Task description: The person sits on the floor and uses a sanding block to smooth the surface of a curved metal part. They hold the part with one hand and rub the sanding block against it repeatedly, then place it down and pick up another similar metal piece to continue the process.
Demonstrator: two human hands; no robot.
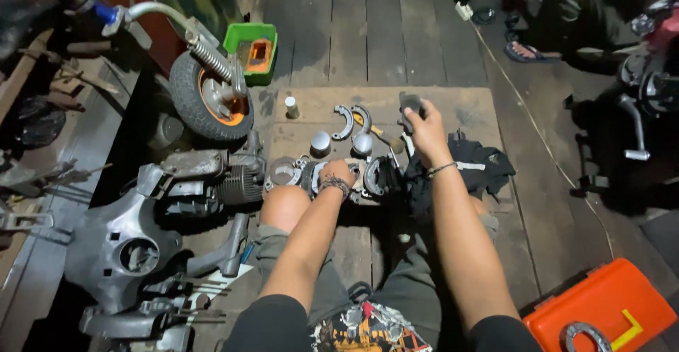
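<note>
Engine casing (353, 177) under left hand (338, 173), grip unclear; right hand (426, 134) clasps dark tool (410, 104); pistons (322, 143) beyond.

On the floor there are two curved brake shoes (351, 120), two round metal pistons (320, 143), one small white cylinder (291, 107) and one wheel (209, 97) with an orange hub. I count one green tray (249, 43), one orange toolbox (601, 308) and one black cloth (481, 168). Two hands work here, the left hand (338, 175) and the right hand (426, 134).
</note>
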